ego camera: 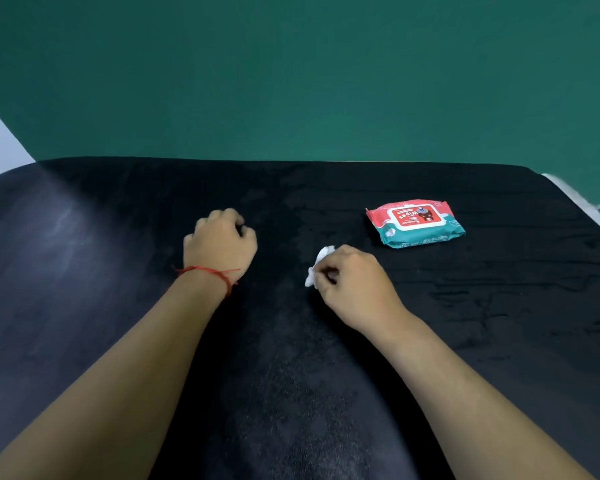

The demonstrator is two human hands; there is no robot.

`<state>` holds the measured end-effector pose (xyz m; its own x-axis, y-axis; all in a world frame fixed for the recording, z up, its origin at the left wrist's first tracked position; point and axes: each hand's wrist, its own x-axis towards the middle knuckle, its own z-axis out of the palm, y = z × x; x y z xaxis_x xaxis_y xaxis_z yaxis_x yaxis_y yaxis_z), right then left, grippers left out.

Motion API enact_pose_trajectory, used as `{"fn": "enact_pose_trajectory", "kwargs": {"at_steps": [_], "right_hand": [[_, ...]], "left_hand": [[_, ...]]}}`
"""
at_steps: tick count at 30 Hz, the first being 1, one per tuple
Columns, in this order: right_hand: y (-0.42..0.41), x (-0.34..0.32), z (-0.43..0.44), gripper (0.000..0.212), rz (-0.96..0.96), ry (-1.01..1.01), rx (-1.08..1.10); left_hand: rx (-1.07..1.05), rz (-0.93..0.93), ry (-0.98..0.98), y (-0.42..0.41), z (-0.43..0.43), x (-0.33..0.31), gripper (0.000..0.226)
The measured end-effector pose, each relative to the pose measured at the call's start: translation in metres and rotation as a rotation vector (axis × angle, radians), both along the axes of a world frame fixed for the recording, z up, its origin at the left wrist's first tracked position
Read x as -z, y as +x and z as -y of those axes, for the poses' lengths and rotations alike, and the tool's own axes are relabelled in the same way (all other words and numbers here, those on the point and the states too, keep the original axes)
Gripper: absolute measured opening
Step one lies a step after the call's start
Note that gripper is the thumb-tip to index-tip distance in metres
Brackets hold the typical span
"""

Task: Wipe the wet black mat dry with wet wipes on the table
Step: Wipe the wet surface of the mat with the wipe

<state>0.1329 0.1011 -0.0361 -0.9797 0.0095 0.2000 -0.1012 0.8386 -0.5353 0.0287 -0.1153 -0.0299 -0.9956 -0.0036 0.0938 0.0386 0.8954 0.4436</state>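
- One head view, looking down: the black mat [118,271] covers the bench from near edge to far edge, and both hands rest on it.
- The right hand [352,282] is clamped round a crumpled white wipe [317,263], which pokes out on the hand's left side and touches the mat near its middle.
- The left hand [222,242], with a red string [205,270] at the wrist, is curled into a fist to the left, apart from the wipe; nothing shows inside it.
- The pack of wet wipes [414,223] lies at the far right, apart from both hands.
- Damp-looking streaks show on the right and far middle of the mat, so wiping seems underway with much left.
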Motion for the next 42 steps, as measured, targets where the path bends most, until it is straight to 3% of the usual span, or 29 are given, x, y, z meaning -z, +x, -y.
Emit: {"fn": "enact_pose_trajectory", "kwargs": {"at_steps": [5, 15, 23, 27, 32, 39, 42], "right_hand": [[0.008, -0.005, -0.007, 0.018, 0.058, 0.022, -0.117], [-0.044, 0.012, -0.019, 0.013, -0.059, 0.008, -0.045], [0.004, 0.008, -0.003, 0.016, -0.177, 0.241, -0.256], [0.005, 0.011, -0.018, 0.012, -0.202, 0.275, -0.206], [-0.056, 0.018, -0.014, 0.017, -0.143, 0.163, 0.0], [-0.057, 0.008, 0.003, 0.008, -0.012, -0.081, -0.249], [-0.052, 0.007, -0.021, 0.014, 0.014, -0.094, -0.199]], "left_hand": [[-0.082, -0.056, 0.132, -0.028, -0.037, 0.007, 0.024], [-0.103, -0.129, 0.163, -0.039, -0.038, 0.024, 0.022], [-0.091, -0.117, 0.17, -0.042, -0.041, 0.024, 0.02], [-0.097, -0.115, 0.192, -0.042, -0.041, 0.022, 0.021], [-0.104, -0.116, 0.201, -0.043, -0.041, 0.021, 0.022], [-0.135, -0.123, 0.252, -0.044, -0.04, 0.019, 0.021], [-0.141, -0.123, 0.261, -0.045, -0.039, 0.02, 0.021]]}}
